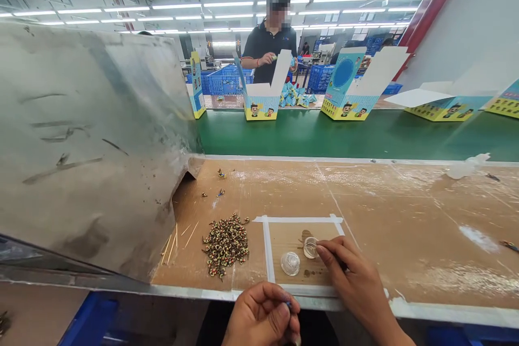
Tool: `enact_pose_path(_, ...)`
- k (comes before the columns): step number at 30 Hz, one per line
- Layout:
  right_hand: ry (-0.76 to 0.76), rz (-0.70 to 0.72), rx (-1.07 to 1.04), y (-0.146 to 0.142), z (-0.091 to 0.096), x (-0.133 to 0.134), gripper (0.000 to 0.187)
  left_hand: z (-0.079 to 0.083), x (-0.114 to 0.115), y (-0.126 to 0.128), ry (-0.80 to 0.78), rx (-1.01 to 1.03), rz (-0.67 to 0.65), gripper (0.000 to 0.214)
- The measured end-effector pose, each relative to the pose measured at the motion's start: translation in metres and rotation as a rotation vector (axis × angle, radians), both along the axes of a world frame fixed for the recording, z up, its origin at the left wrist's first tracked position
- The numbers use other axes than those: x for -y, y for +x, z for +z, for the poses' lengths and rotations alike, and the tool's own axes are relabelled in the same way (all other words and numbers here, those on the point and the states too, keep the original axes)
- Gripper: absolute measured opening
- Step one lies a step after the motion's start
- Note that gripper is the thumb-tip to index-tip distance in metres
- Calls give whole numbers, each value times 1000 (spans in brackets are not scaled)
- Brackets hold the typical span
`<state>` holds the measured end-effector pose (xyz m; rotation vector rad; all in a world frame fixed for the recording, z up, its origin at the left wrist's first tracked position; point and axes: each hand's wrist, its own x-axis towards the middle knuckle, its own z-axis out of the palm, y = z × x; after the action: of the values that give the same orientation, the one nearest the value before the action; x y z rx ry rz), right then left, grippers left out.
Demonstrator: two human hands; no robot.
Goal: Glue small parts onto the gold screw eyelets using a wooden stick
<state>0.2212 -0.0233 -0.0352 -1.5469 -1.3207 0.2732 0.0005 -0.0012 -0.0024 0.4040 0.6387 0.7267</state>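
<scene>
Across the cardboard-topped counter [389, 200], inside a white tape square [300, 219] — two clear plastic cups, light and brittle-looking, best taken by the rim: one cup [290, 263] set apart, the other cup [311, 247] touched by the narrowed fingers of the right hand [344, 273], grip impossible to tell. Just left of the square, a heap of tiny painted figurines [226, 244]. Left hand [263, 316] pinched narrow on a tiny blue-tipped piece [288, 304].

Ahead of me: the bench [405, 259], a taped square [302, 219] on it.
Inside the square: a front capsule half [290, 263], a rear capsule half [311, 247] behind it.
Square's left: a pile of small figures [226, 244].
Right hand [344, 273]: over the square, beside the rear capsule half.
Left hand [263, 316]: at the bench's near edge.
Bench's left: a metal sheet [89, 140].
Beyond the bench: a conveyor belt [324, 138] carrying cartons [261, 102], a co-worker [270, 38] behind them.
</scene>
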Motion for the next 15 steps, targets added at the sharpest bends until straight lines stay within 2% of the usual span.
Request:
enact_pose_path(5, -42, -42, -14, -3, 3, 0, 44, 0, 2, 6, 73, -38, 100, 41)
enact_pose_path(10, -86, -273, -72, -13, 9, 16, 48, -6, 6, 10, 74, -58, 147, 44)
enact_pose_path(12, -90, -336, -201, -31, 16, 25, 44, -7, 7, 12, 76, -58, 165, 43)
enact_pose_path(15, -7, -326, -538, -69, 34, 37, 40, -5, 11, 16, 100, -28, 202, 39)
